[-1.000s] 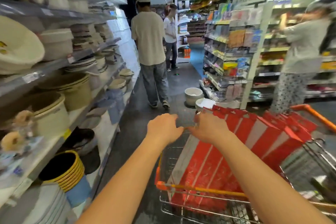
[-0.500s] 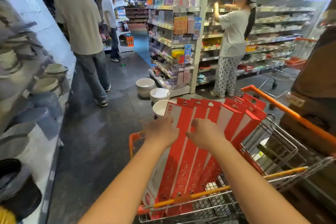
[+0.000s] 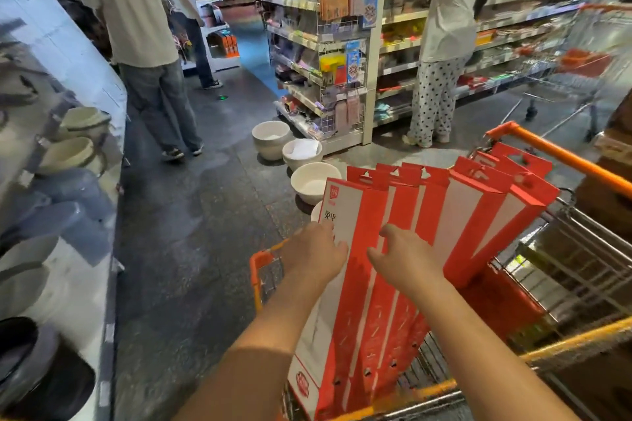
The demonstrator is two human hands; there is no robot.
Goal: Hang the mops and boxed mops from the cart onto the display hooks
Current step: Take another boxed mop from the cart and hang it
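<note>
Several tall red-and-white boxed mops [image 3: 455, 215] stand leaning in an orange-framed wire cart [image 3: 564, 157] at the lower right, their hang tabs pointing up. My left hand [image 3: 313, 255] grips the left edge of the front boxed mop [image 3: 342, 284], fingers hidden behind it. My right hand [image 3: 403, 258] rests on the faces of the front boxes with its fingers loosely bent, holding nothing that I can see. No display hooks for mops are in view.
White basins [image 3: 272, 138] stand on the dark floor just past the cart. A shelf of basins and buckets [image 3: 77, 154] runs along the left. Two people [image 3: 143, 27] stand in the aisle, another person [image 3: 441, 27] faces the right shelves. A second cart [image 3: 581, 61] stands far right.
The view has swung to the right, away from the left shelf. Both hands have slid from the box tops down onto the front boxes, and the front box now leans toward me.
</note>
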